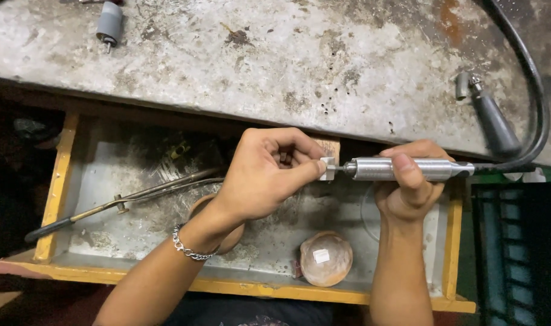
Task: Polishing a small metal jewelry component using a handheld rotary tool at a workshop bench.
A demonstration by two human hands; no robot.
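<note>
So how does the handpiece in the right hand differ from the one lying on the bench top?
The silver handpiece is bright metal, held level in the right hand, its tip at the small metal piece pinched by the left hand. The dark handpiece is black-gripped, lies untouched and slanted on the worn bench top. Both are slim, pen-like tools near the black flexible shaft.

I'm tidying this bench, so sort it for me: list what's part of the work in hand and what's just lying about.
In use:
- left hand pinching a small metal piece
- right hand gripping the rotary handpiece, tip at the piece
- black flexible shaft feeding it

Lying about:
- long tongs in the drawer
- round brown bowl
- spare handpiece on the bench top
- grey cylinder
</note>
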